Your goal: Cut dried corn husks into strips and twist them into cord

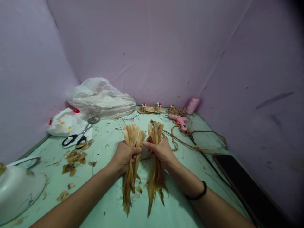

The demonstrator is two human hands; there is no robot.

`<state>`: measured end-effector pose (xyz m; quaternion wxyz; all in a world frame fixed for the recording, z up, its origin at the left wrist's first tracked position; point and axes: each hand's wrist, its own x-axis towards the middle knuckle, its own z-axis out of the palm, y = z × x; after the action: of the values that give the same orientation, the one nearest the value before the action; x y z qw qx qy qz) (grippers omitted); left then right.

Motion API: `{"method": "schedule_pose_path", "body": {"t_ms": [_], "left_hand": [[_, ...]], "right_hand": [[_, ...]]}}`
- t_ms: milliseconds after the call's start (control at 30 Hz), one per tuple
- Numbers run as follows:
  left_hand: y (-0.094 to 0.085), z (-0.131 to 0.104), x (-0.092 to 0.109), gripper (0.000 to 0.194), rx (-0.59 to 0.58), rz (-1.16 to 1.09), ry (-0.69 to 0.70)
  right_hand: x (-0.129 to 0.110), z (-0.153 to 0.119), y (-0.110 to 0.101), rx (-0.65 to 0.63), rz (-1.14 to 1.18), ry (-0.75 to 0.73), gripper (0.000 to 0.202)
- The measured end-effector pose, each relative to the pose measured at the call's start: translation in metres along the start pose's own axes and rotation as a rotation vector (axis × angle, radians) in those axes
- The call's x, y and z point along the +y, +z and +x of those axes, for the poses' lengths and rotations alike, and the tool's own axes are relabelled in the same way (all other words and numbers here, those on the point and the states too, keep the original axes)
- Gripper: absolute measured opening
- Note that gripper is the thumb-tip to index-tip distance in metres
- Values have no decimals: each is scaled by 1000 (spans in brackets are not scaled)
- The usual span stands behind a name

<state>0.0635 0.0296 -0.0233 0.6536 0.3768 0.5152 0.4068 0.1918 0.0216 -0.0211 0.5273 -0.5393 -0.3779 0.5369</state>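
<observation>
My left hand (125, 155) is closed around a bundle of dried corn husks (128, 186), pale at the top and browner at the ragged lower ends. A second bundle of husks (156, 177) is gripped in my right hand (162, 151), at about the same height. Both bundles hang upright over the green table (106, 196), side by side with a narrow gap between them. The thumbs point toward each other. A black band circles my right wrist. Small husk scraps lie on the table beneath the bundles.
At the left are scissors (73, 140), husk scraps (74, 160) and a white bowl (21, 190). Plastic bags (102, 98) sit behind. Woven pieces (149, 109), a pink thread spool (192, 105), a pink glue gun (179, 121) and braided cord (174, 139) lie back right. A black phone-like slab (247, 186) lies right.
</observation>
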Motion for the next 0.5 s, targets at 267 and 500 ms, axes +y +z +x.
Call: {"method": "schedule_pose_path", "body": {"t_ms": [267, 500], "left_hand": [[2, -7, 5, 17, -159, 13, 90], [0, -2, 6, 38, 26, -80, 65]], "right_hand": [[6, -2, -1, -218, 229, 76, 32], [7, 3, -4, -95, 217, 177, 32]]}}
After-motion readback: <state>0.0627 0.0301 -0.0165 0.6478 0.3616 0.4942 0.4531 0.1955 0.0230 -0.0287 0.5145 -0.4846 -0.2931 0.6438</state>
